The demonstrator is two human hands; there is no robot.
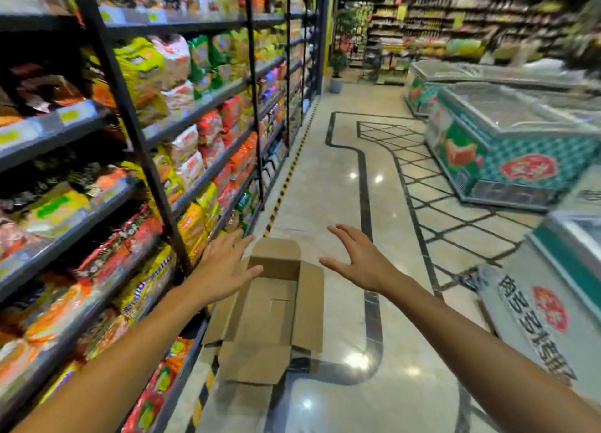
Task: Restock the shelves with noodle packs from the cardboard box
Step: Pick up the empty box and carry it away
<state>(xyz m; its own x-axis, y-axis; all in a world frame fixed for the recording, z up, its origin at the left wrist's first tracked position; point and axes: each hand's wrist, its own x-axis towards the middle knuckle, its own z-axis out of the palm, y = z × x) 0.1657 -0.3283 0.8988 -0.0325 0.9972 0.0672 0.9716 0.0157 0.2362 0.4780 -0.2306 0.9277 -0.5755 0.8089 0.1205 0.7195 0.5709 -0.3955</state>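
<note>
A brown cardboard box [273,312] stands on the floor beside the shelving, its flaps folded out and its inside bare. My left hand [224,263] hovers over the box's left flap with fingers spread, holding nothing. My right hand [357,257] hangs above the floor just right of the box, also spread and holding nothing. Noodle packs [192,224] in yellow, orange and red wrappers fill the shelves [208,104] along the left.
Black metal shelf uprights [130,120] run down the left side. Green chest freezers [507,146] and a white freezer [553,302] line the right. A tiled aisle floor [325,179] with black inlay lines stretches ahead to a potted plant [336,71].
</note>
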